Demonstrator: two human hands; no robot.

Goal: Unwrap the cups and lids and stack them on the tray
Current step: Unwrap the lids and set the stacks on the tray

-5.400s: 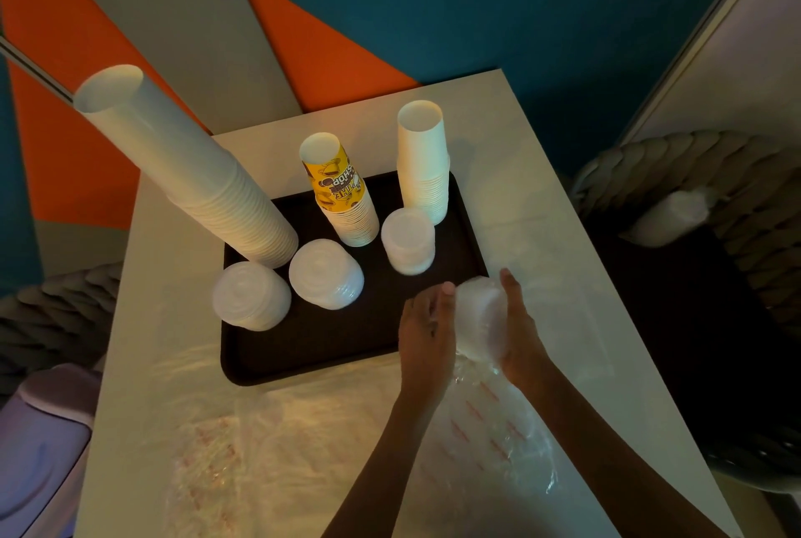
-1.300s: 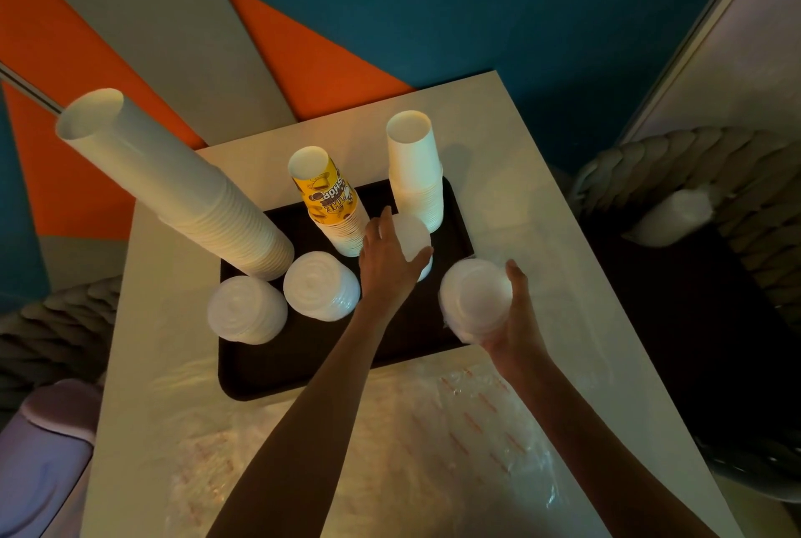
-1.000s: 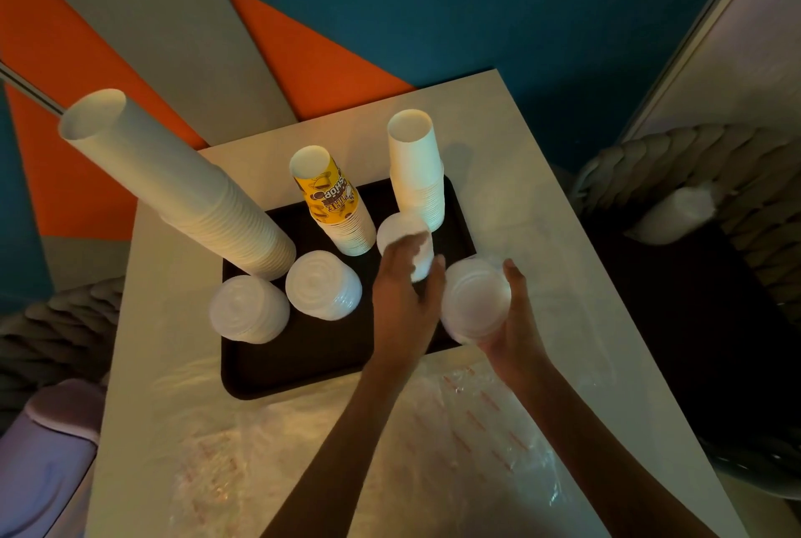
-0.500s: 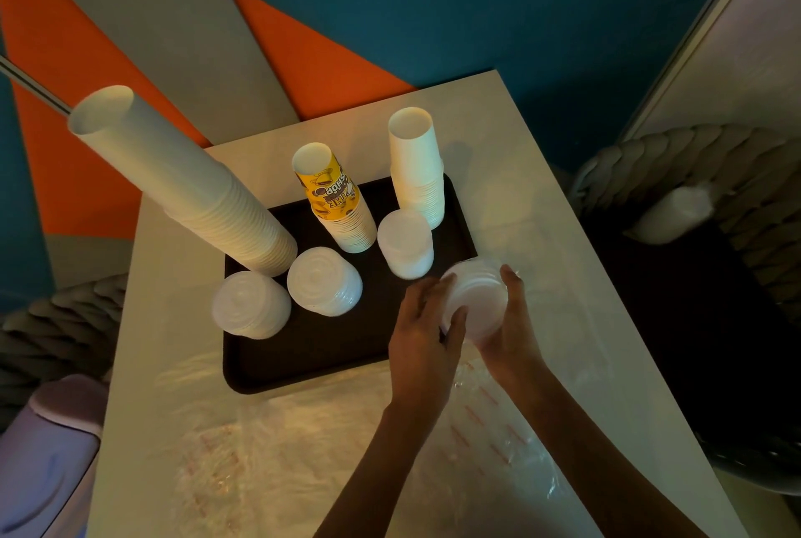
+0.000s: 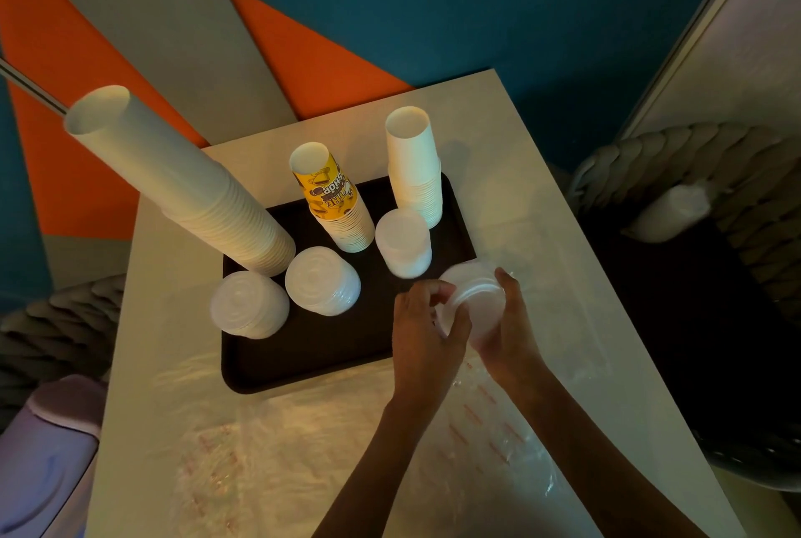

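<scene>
1. In the head view, both hands were together on one stack of clear lids [image 5: 473,291], held above the near right corner of the dark tray [image 5: 329,357]
2. The right hand [image 5: 510,323] cupped the stack from its right side, with the thumb lying over the rim
3. The left hand [image 5: 427,336] had its fingers curled against the stack's left edge
4. Three more lid stacks stood on the tray: one at the near left [image 5: 249,304], one just beside it toward the middle [image 5: 323,287], and a narrower one [image 5: 403,243] farther back, close to the held stack
5. Behind them stood a very tall stack of white cups [image 5: 182,182] rising from the tray's left side, a shorter stack topped by a yellow printed cup [image 5: 333,201], and a white cup stack [image 5: 414,166] at the back right
6. The tray sat on a pale desk [image 5: 520,190]; crumpled clear wrapping with red print [image 5: 277,464] lay on the desk in front of the tray and under the forearms
7. To the right, a wrapped white bundle [image 5: 667,214] rested on a woven chair [image 5: 693,156]
</scene>
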